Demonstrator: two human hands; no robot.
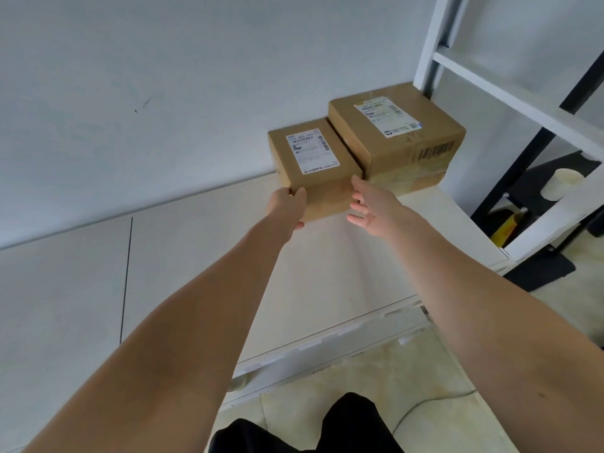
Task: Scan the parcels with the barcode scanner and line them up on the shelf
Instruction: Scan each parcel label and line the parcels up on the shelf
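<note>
The left hand [286,207] is covering the near left corner of the smaller parcel [313,165], hiding most of its fingers behind it. Print on both shipping labels is reading too small and blurred. The shelf frame [434,37] is running off the top edge.

Both arms stretched fwd, bare. L hand [287,207] fingers curled, gripping. R hand [371,207] just beside it, fingers straight and spread, palm facing L.
</note>
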